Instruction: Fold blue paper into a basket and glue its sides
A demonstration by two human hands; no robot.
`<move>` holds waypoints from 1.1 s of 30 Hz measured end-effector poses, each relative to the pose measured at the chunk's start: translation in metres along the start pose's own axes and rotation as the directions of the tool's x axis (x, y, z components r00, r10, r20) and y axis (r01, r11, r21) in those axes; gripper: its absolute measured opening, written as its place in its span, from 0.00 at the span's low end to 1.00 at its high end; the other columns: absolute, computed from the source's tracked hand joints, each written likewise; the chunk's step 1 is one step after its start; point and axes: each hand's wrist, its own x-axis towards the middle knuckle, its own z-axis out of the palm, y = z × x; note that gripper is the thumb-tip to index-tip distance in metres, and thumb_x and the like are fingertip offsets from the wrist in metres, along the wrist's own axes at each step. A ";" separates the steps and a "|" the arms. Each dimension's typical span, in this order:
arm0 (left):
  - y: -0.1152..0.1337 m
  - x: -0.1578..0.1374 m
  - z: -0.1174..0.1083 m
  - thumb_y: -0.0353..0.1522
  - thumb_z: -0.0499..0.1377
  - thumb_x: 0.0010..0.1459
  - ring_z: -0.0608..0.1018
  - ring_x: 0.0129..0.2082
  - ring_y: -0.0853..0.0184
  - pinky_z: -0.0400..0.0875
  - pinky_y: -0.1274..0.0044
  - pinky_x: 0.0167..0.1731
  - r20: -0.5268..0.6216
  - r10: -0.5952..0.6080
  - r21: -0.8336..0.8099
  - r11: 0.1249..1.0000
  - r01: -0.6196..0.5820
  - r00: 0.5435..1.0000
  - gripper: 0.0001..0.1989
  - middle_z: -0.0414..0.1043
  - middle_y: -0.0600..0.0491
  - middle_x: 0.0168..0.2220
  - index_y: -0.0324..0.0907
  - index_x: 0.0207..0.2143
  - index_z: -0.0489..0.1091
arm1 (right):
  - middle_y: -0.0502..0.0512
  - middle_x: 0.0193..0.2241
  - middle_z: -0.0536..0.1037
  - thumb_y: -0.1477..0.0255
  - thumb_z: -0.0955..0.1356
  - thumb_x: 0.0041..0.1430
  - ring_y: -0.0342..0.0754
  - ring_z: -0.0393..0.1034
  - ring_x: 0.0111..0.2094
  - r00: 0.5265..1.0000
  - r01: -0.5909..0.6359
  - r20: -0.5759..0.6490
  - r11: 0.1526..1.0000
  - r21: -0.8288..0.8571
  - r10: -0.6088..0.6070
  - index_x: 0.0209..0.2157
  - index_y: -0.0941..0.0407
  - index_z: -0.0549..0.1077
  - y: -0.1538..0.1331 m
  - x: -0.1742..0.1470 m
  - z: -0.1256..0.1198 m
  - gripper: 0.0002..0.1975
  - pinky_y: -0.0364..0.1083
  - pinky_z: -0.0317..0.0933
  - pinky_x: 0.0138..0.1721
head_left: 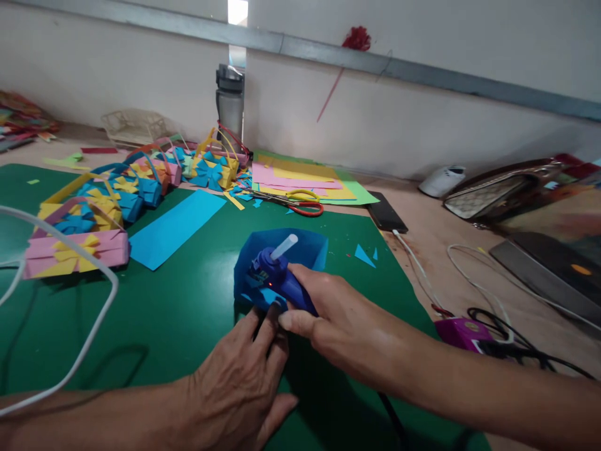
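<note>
My right hand [323, 307] is wrapped round a blue glue gun [293, 285]. A whitish glue stick [285, 247] sticks up out of its back end, and a small red light glows on its side. Beneath the gun stands a folded blue paper [312, 241] with raised sides, on the green mat. My left hand [239, 369] grips the near edge of this paper with its fingers, while its thumb points off to the right. The gun's nozzle and the left fingertips are partly hidden.
Several small paper baskets [77, 254] with bows stand at left, beside a flat blue strip [176, 228]. Behind lie scissors [305, 203], coloured sheets [347, 188] and a bottle [230, 103]. A phone [387, 212], cables and a purple socket block [462, 332] are at right. A white cable [101, 307] loops across the left.
</note>
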 end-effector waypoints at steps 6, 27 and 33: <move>-0.001 0.000 0.000 0.44 0.46 0.62 0.61 0.56 0.45 0.56 0.60 0.55 -0.004 0.002 -0.011 1.000 -0.002 1.000 0.29 0.66 0.37 0.51 0.26 0.53 0.60 | 0.51 0.33 0.72 0.77 0.62 0.53 0.45 0.63 0.32 1.000 0.001 -0.002 1.000 0.002 -0.001 0.35 0.56 0.66 0.002 -0.007 -0.001 0.06 0.43 0.54 0.31; 0.002 -0.003 0.003 0.45 0.44 0.62 0.59 0.58 0.43 0.61 0.57 0.51 0.076 -0.068 -0.088 0.993 0.075 0.995 0.28 0.60 0.33 0.55 0.30 0.51 0.64 | 0.56 0.38 0.78 0.72 0.63 0.52 0.54 0.71 0.36 0.984 -0.064 -0.173 0.988 -0.143 0.039 0.45 0.53 0.70 -0.004 -0.041 -0.015 0.17 0.47 0.65 0.34; 0.002 -0.002 0.003 0.46 0.45 0.62 0.59 0.57 0.40 0.63 0.56 0.49 0.082 -0.065 -0.102 0.992 0.073 0.994 0.29 0.58 0.31 0.56 0.29 0.52 0.63 | 0.56 0.38 0.78 0.70 0.63 0.53 0.56 0.72 0.37 0.973 -0.139 -0.208 0.976 -0.167 0.103 0.47 0.51 0.69 0.006 -0.053 -0.005 0.18 0.49 0.66 0.36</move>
